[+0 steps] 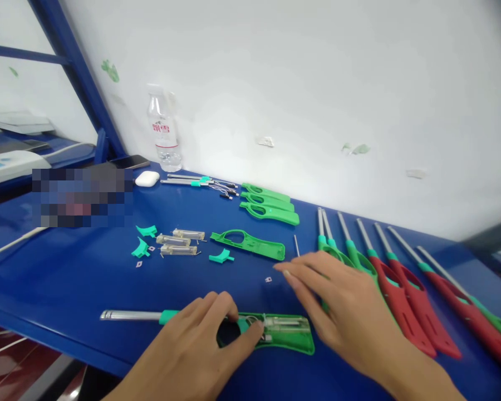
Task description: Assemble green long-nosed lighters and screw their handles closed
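My left hand [196,345] is closed on a half-assembled gas lighter. Its open green shell [303,344] lies on the blue table, with a metal barrel [129,316] pointing left. A clear fuel tank [290,323] sits inside the shell, and my left thumb presses beside it, near thin white wires. My right hand [346,306] hovers right of the shell, fingers stretched out and nothing visible in them. Just left of its fingertips lies a tiny whitish clip [268,279]. Beyond are another green shell half [254,245] and a teal trigger [222,256].
Several clear tanks [179,250] and two teal triggers [141,248] lie left of centre. Wired barrels [187,182] and stacked green shells [271,211] are by the wall. Finished-looking lighters [401,301] line the right. A water bottle [165,133] stands behind.
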Demonstrator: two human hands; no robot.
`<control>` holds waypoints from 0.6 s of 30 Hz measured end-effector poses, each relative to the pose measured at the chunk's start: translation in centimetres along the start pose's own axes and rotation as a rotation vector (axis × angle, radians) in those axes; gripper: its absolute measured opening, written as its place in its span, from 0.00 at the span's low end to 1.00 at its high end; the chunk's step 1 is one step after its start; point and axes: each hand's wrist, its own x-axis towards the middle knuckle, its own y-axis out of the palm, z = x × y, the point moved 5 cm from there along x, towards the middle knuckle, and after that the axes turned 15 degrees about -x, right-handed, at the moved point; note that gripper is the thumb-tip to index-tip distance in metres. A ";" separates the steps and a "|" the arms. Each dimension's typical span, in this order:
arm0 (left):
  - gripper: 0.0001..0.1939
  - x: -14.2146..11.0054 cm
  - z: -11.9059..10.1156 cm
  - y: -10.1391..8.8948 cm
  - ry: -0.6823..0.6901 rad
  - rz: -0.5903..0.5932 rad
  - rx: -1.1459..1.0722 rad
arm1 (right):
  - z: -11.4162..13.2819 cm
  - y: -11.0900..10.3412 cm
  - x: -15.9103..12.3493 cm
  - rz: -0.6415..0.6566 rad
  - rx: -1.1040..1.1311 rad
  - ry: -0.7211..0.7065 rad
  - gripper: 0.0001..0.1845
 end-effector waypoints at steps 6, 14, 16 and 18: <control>0.27 1.0 0.1 0.0 -0.056 0.113 -0.016 | -0.1 3.0 3.7 0.187 -0.160 -0.130 0.20; 0.19 1.3 0.3 -2.4 -0.028 -0.110 -0.091 | -0.2 3.9 5.0 0.205 -0.181 -0.147 0.21; 0.21 1.4 0.3 -2.9 -0.036 -0.142 -0.105 | -1.2 3.0 4.4 0.160 -0.173 -0.078 0.19; 0.22 1.4 0.3 -3.5 -0.050 -0.164 -0.151 | -2.2 1.7 3.6 0.101 -0.153 0.009 0.16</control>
